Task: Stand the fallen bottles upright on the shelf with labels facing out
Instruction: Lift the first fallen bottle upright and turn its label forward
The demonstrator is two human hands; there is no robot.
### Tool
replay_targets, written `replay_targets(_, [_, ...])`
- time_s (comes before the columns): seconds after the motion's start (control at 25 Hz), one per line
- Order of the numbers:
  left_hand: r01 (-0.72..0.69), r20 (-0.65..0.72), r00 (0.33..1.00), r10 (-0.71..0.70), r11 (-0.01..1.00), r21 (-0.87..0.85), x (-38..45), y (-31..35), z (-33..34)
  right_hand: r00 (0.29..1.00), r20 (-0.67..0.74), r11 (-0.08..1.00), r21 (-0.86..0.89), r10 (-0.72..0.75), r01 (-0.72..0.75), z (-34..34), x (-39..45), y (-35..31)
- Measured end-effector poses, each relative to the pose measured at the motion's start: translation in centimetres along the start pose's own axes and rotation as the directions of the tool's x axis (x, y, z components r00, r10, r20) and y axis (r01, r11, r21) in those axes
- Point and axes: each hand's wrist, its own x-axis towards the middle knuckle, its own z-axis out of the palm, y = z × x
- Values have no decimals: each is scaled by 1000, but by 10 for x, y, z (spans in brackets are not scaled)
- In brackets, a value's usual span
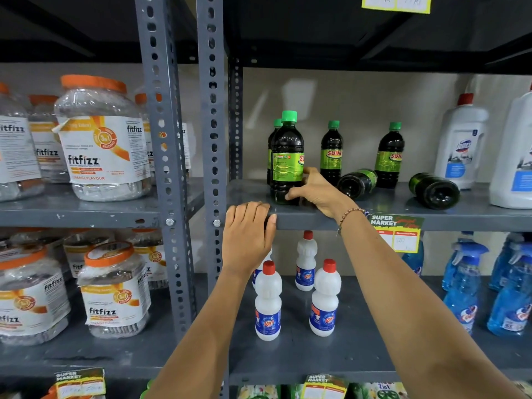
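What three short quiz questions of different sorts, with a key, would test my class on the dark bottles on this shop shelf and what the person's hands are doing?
1. Count: how many dark green-capped bottles lie on their sides on the shelf?
2. True or false: the left hand is gripping a bottle.
3. Multiple choice: the right hand holds the front upright bottle at its A) cap, B) lower body, C) neck.

Key
1. Two: one fallen bottle between the standing ones, and another fallen bottle further right.
2. False; it rests on the shelf's front edge.
3. B.
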Motion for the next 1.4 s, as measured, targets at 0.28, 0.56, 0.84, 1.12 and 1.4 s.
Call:
replay_targets(0.28, [-12,-27,1000,12,1000,1,0,-1,2,1000,10,996,-89,-14,15,1,1,0])
replay_targets(0.56, [-14,-42,999,13,1000,-4,0,-1,3,999,35,993,-114,-40,43,1,-2,1])
replay_targets(0.84, [-23,-47,999,22,1000,-5,0,-1,4,998,29,990,-135,-47,51,0,-1,2])
replay_targets(1.12, [-18,-27,999,17,1000,-22,0,-1,5,999,47,992,-121,-27,32,0,0,2])
replay_targets(1.4, [76,63,995,-72,995,-58,6,11,-14,998,19,973,-221,-65,67,2,-6,-1])
